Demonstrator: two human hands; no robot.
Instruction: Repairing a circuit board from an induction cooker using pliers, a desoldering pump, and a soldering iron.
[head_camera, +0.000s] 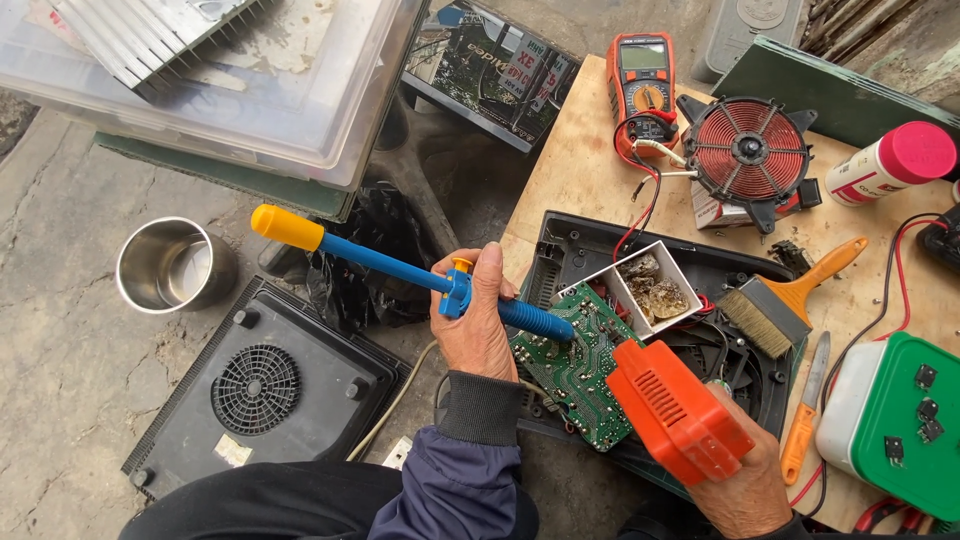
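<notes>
The left hand (478, 325) is clamped on the light, stiff blue plastic desoldering pump with yellow knob (400, 268), the right hand (745, 490) on the orange soldering gun (675, 410), both above the thin, fragile green circuit board (575, 365), best taken by its edges.

The pump tool (400, 268) in the middle of the frame is bright blue with a yellow knob at its upper-left end. Below it, the circuit board (575, 365) is deep green, laced with pale lines and silver dots. The soldering gun (675, 412) at lower centre is orange, ribbed with slots. Toward the upper right, the coil (749, 150) is a copper-red spiral on black. The meter (641, 85) is orange and dark grey. The brush (788, 300) has an orange handle and tan bristles. At lower right, the box lid (905, 425) is green.
</notes>
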